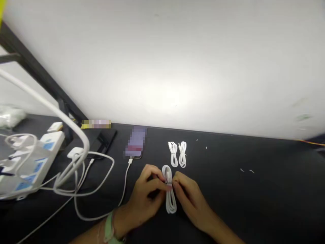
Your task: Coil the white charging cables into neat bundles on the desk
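A coiled white cable (171, 203) stands between my two hands, bound round its middle by a thin dark tie (168, 183). My left hand (148, 193) grips the coil from the left, thumb and fingers closed at the level of the tie. From the right, my right hand (189, 196) pinches close against the tie with thumb and forefinger; what lies between those fingertips is hidden. Just beyond my hands, two smaller bundles of white cable, a left one (173, 154) and a right one (182, 155), lie side by side on the black table (218, 189).
A phone (135, 140) with a white charging cable (125, 181) plugged in lies left of the bundles. Power strips (50, 149) with plugs and looping thick white cable (76, 128) crowd the left side. A white wall (172, 84) rises behind. Small white scraps (251, 171) dot the right.
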